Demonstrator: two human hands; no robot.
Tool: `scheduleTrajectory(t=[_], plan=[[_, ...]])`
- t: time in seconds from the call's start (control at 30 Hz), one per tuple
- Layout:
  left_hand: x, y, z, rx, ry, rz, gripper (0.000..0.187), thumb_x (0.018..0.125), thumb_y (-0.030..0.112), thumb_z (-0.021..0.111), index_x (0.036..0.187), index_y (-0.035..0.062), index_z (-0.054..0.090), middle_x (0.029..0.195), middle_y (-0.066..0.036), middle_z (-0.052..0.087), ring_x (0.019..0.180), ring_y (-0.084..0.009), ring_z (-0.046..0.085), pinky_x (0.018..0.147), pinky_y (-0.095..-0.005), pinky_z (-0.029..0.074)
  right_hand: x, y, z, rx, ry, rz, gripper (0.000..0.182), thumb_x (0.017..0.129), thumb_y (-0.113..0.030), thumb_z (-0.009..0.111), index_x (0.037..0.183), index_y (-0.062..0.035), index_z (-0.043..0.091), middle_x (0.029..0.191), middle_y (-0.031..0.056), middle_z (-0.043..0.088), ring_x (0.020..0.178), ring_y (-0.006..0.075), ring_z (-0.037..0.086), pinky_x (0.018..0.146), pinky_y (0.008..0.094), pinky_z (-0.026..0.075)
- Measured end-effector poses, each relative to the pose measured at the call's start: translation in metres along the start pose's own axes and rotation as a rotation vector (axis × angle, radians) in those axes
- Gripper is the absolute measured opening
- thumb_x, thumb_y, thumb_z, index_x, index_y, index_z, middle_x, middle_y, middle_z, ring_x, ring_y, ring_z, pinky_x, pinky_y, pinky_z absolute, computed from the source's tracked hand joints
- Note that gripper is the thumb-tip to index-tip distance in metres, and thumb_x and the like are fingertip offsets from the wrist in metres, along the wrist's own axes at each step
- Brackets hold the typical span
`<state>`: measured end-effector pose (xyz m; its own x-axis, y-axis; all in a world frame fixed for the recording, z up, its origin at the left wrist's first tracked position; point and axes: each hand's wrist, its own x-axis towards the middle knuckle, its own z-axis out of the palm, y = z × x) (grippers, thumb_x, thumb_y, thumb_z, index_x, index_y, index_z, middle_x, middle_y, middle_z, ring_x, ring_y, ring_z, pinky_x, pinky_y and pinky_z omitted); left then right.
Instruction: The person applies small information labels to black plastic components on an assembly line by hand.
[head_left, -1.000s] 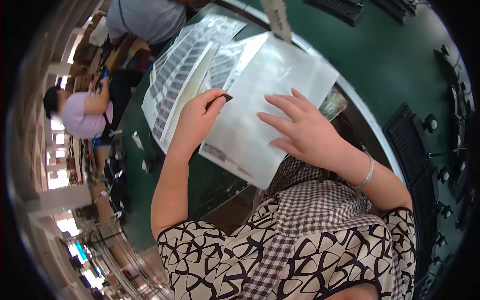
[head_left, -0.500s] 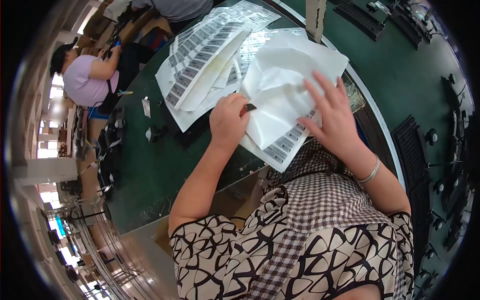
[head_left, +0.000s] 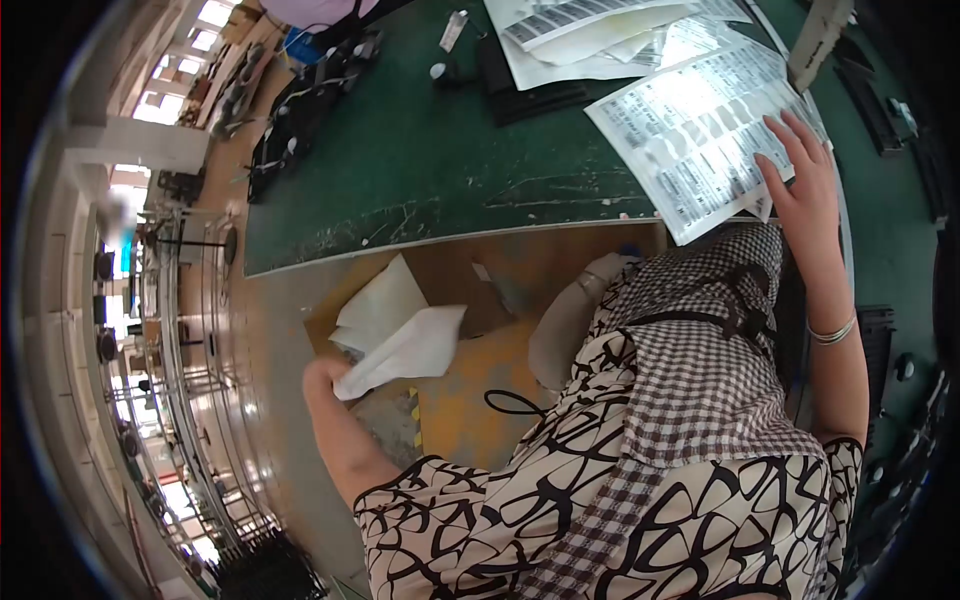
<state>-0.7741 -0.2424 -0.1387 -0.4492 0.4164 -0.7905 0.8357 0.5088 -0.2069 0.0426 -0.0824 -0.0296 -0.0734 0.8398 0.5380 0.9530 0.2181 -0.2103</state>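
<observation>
My left hand (head_left: 326, 378) is stretched out past the table's front edge, low over the floor. It is closed on a crumpled white backing sheet (head_left: 408, 350) that hangs to its right. Most of its fingers are hidden, and the cutter is out of sight. My right hand (head_left: 803, 175) lies with fingers apart at the right edge of a sheet of printed labels (head_left: 700, 130). This sheet rests on the green table (head_left: 420, 170), its near corner jutting over the edge. More label sheets (head_left: 590, 35) lie behind it.
Below the table edge stands an open cardboard box (head_left: 455, 275), with another white sheet (head_left: 383, 303) by it. A pale post (head_left: 820, 45) rises at the table's right. Black parts (head_left: 305, 115) lie along the left edge, and a black piece (head_left: 520, 85) near the labels.
My left hand has moved from the table down to the left, carrying the white sheet off the stack. The printed labels beneath are now uncovered. The view has swung left.
</observation>
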Motion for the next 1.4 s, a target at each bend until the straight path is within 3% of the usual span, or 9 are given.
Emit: scheduleTrajectory(t=[0.1,0.27,0.5,0.53,0.73,0.87,1.0,1.13,1.4], plan=[[-0.030,-0.004,0.065,-0.056,0.365,-0.470,0.032,0.073,0.028,0.073,0.091,0.0020,0.073,0.092,-0.021,0.070,0.089,-0.0323,0.070,0.075,-0.0476,0.053,-0.001,0.004,0.006,0.022,-0.040,0.023,0.040,0.089,-0.023,0.065,0.126,-0.0100,0.061,0.132,0.0133,0.057,0.119,0.0351,0.053,0.105,0.0459,0.036],[-0.007,0.048,0.100,-0.198,0.719,-0.526,0.034,0.082,0.033,0.064,0.100,0.0054,0.073,0.103,-0.020,0.070,0.097,-0.0358,0.069,0.079,-0.0456,0.056,-0.006,0.002,0.013,-0.008,-0.118,0.088,0.042,0.087,-0.027,0.067,0.126,-0.0101,0.061,0.131,0.0152,0.057,0.122,0.0351,0.051,0.109,0.0529,0.031],[0.047,0.224,0.054,0.372,-0.268,0.539,0.059,0.072,0.059,0.070,0.087,0.0016,0.071,0.088,-0.013,0.072,0.083,-0.0227,0.064,0.075,-0.0366,0.049,-0.001,-0.014,0.035,-0.048,-0.246,0.153,0.080,0.082,-0.058,0.063,0.143,-0.0103,0.045,0.146,0.0245,0.039,0.138,0.0378,0.035,0.114,0.0600,0.019],[-0.064,0.317,0.022,0.427,-0.361,0.509,0.057,0.076,0.056,0.068,0.092,0.0019,0.070,0.087,-0.014,0.070,0.081,-0.0229,0.064,0.075,-0.0377,0.048,0.002,-0.016,0.040,-0.027,-0.291,0.130,0.083,0.081,-0.062,0.061,0.144,-0.0105,0.043,0.147,0.0254,0.037,0.140,0.0386,0.033,0.114,0.0606,0.018],[-0.302,0.468,-0.085,0.172,-0.222,1.341,0.033,0.088,0.032,0.066,0.106,0.0040,0.063,0.083,-0.008,0.060,0.075,-0.0177,0.057,0.071,-0.0301,0.047,-0.012,-0.046,0.031,0.070,-0.428,0.066,0.079,0.079,-0.053,0.067,0.139,-0.0060,0.046,0.145,0.0272,0.038,0.139,0.0432,0.029,0.113,0.0632,0.018],[-0.274,0.548,-0.125,-0.071,0.165,1.672,0.017,0.092,0.014,0.060,0.104,0.0016,0.060,0.085,-0.011,0.062,0.074,-0.0220,0.060,0.069,-0.0318,0.046,0.016,-0.044,0.019,0.256,-0.507,0.141,0.059,0.079,-0.045,0.069,0.118,-0.0026,0.059,0.118,0.0197,0.058,0.117,0.0369,0.052,0.101,0.0562,0.036],[-0.254,0.663,-0.130,-0.361,0.369,1.691,0.015,0.093,0.014,0.059,0.096,-0.0003,0.061,0.079,-0.013,0.062,0.072,-0.0265,0.060,0.067,-0.0340,0.046,0.070,0.005,0.036,0.203,-0.222,0.210,0.046,0.084,-0.039,0.065,0.107,0.0006,0.061,0.104,0.0157,0.060,0.104,0.0321,0.056,0.098,0.0473,0.040],[-0.229,0.749,-0.130,-0.175,0.664,1.609,0.015,0.091,0.015,0.062,0.098,0.0020,0.064,0.084,-0.012,0.067,0.077,-0.0274,0.063,0.069,-0.0356,0.048,0.066,0.040,0.089,0.003,-0.104,0.092,0.059,0.085,-0.041,0.062,0.126,0.0015,0.057,0.131,0.0231,0.053,0.126,0.0352,0.046,0.111,0.0472,0.029],[-0.211,0.791,-0.129,0.138,1.061,1.678,0.010,0.085,0.017,0.066,0.086,0.0077,0.063,0.078,-0.009,0.064,0.075,-0.0299,0.062,0.068,-0.0429,0.047,0.068,0.039,0.085,0.077,-0.191,0.176,0.063,0.086,-0.042,0.063,0.131,0.0007,0.054,0.137,0.0242,0.048,0.132,0.0348,0.040,0.115,0.0490,0.024]])
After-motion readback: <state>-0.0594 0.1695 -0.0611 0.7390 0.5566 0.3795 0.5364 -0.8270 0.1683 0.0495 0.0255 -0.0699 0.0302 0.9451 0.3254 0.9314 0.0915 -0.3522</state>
